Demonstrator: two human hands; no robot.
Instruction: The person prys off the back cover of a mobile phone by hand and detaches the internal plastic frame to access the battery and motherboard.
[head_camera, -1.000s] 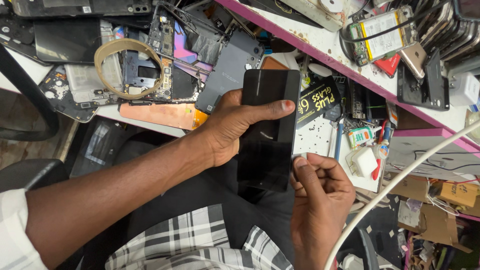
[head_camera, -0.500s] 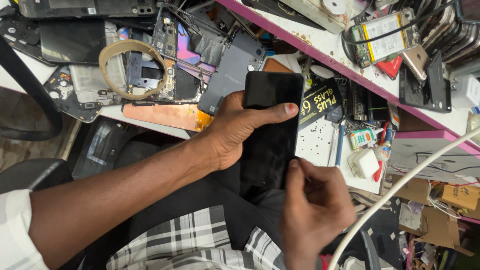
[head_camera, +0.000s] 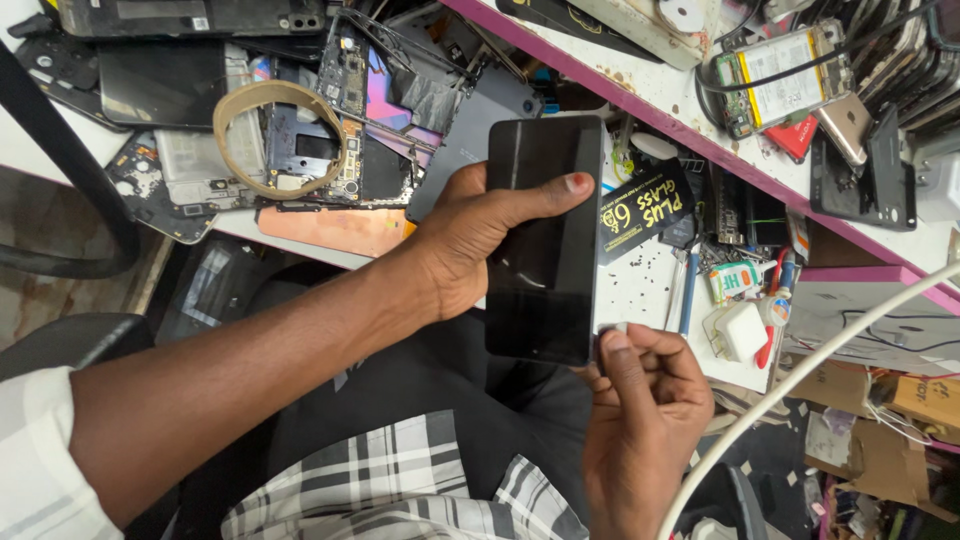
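Note:
My left hand (head_camera: 478, 240) holds a black smartphone (head_camera: 545, 250) upright over my lap, with its dark screen facing up and the thumb laid across the glass. My right hand (head_camera: 645, 415) sits at the phone's lower right corner, its thumb and forefinger pinched together at the edge on something small and pale; what it is I cannot make out. The phone's screen is off and reflects light.
A white worktable (head_camera: 640, 290) is crowded with phone frames, circuit boards (head_camera: 345, 70), a tape ring (head_camera: 280, 135), a black packet (head_camera: 645, 210), a white charger block (head_camera: 740, 330) and tools. A pink-edged shelf (head_camera: 700, 110) holds batteries and phones. A white cable (head_camera: 800, 380) crosses at right.
The phone has shifted slightly right and up in my left hand. My right hand moved from the phone's right edge down to its lower right corner and pinched there.

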